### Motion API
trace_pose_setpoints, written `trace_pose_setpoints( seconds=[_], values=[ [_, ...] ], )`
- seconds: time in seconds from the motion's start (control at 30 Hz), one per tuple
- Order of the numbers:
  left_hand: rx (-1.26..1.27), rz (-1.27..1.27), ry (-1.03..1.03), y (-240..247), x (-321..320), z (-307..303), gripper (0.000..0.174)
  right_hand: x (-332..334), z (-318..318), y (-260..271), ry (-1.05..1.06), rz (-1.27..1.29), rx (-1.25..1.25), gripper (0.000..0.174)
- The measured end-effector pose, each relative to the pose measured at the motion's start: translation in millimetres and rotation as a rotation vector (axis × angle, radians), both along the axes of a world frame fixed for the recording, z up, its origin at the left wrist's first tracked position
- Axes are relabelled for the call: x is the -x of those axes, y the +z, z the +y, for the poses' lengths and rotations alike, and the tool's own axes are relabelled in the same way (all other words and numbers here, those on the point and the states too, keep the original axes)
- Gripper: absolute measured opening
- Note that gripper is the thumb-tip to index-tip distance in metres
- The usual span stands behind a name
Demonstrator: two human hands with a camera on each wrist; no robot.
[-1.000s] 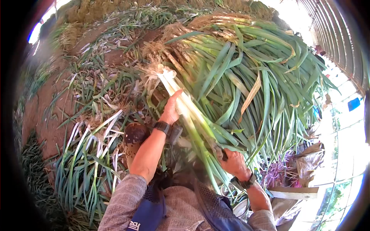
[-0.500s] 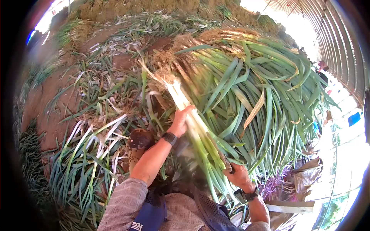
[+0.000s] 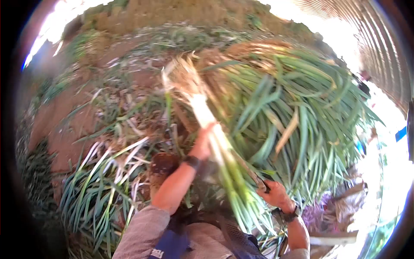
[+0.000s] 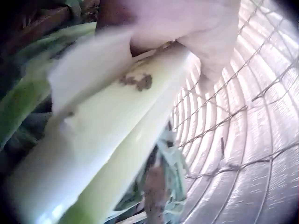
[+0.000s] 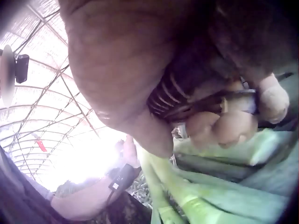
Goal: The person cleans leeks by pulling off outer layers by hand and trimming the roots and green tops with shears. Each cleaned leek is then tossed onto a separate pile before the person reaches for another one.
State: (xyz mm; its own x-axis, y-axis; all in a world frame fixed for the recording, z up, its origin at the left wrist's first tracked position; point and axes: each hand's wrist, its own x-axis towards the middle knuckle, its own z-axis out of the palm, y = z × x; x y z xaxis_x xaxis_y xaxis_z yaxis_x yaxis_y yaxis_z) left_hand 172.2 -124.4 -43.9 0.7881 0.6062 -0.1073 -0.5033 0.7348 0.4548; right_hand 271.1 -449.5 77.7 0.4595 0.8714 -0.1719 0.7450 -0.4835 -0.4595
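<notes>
My left hand grips a small bundle of leeks round the white stalks, roots pointing away and green leaves hanging toward my body. In the left wrist view the hand wraps the stalks, and a torn pale outer layer and a brown spot show on them. My right hand holds a knife beside the green part of the bundle, its narrow blade lying along the stalks. The right wrist view shows curled fingers round the dark ridged knife handle, above the green leaves.
A large heap of untrimmed leeks lies to the right. Cleaner leeks with white stalks lie at the left by my knee. Leaf scraps cover the soil, and a corrugated wall curves up at the right.
The head view has shifted, so the scene sits lower. The bundle's roots have swung and are blurred now. Both hands keep their hold on the leeks and the knife.
</notes>
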Motion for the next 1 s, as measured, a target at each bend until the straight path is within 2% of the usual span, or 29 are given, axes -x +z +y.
trace_pose_setpoints(
  seconds=[0.07,0.1,0.13,0.2,0.27,0.33,0.43,0.47,0.5,0.53,0.6,0.63,0.7,0.73,0.83,0.87,0.9,0.93,1.0],
  values=[
    [-0.389,0.211,0.241,-5.3,-1.1,-15.3,0.032,4.2,11.1,-5.4,0.155,-0.051,0.104,0.031],
    [-0.11,0.176,0.214,-19.1,-13.9,-13.7,0.026,5.2,11.8,-8.2,0.185,-0.066,0.072,0.028],
    [-0.055,0.211,0.276,-19.5,-16.6,-11.0,0.026,0.8,8.0,-14.8,0.208,-0.081,0.043,0.025],
    [-0.053,0.17,0.414,11.5,-6.8,2.4,0.024,-13.5,-5.8,-39.2,-0.036,0.39,-0.162,0.016],
    [-0.133,0.085,0.415,51.3,14.0,29.3,0.023,-7.3,-1.0,-15.0,-0.138,0.346,-0.096,0.016],
    [-0.273,0.046,0.465,100.6,39.3,54.3,0.022,-9.4,0.6,-9.7,-0.044,0.265,-0.073,0.017],
    [-0.552,0.144,0.77,168.3,87.4,108.5,0.019,-5.3,7.0,-11.3,-0.024,0.184,-0.117,0.02],
    [-0.96,0.304,0.846,190.8,118.8,128.5,0.026,-7.8,5.0,-10.6,-0.054,0.179,-0.112,0.02],
    [-1.391,0.529,1.03,211.5,150.1,150.9,0.034,-11.8,6.7,-12.5,-0.059,0.227,-0.105,0.021],
    [-1.699,0.659,1.269,236.6,181.6,169.2,0.042,-15.0,7.5,-14.1,-0.068,0.276,-0.103,0.022],
    [-1.913,0.923,1.392,293.1,252.8,197.7,0.053,-17.7,9.7,-12.5,-0.028,0.248,-0.108,0.026],
    [-1.9,0.831,1.308,321.8,299.7,238.2,0.058,-22.2,7.0,-18.1,0.014,0.227,-0.114,0.032],
    [-1.924,1.738,1.613,380.6,361.4,227.5,0.056,-30.3,0.3,-30.7,-0.009,0.195,-0.081,0.033],
    [-2.03,1.849,1.712,402.3,399.8,244.9,0.056,-32.4,-0.2,-38.1,-0.008,0.166,-0.047,0.034],
    [-2.607,1.81,1.916,458.6,502.4,291.7,0.057,-38.7,0.1,-56.3,0.023,0.129,-0.075,0.035],
    [-2.923,1.427,2.154,471.6,543.0,318.2,0.057,-41.1,2.2,-58.4,0.044,0.106,-0.096,0.035],
    [-2.382,2.404,1.695,466.3,518.8,282.2,0.057,-43.7,3.2,-59.3,0.058,0.113,-0.096,0.035],
    [-2.243,2.552,1.635,463.6,524.6,282.3,0.062,-47.4,4.1,-62.4,0.007,0.217,-0.052,0.033],
    [-2.117,2.499,1.573,425.6,535.4,298.5,0.073,-58.1,4.9,-89.8,-0.061,0.384,-0.022,0.026]
  ],
)
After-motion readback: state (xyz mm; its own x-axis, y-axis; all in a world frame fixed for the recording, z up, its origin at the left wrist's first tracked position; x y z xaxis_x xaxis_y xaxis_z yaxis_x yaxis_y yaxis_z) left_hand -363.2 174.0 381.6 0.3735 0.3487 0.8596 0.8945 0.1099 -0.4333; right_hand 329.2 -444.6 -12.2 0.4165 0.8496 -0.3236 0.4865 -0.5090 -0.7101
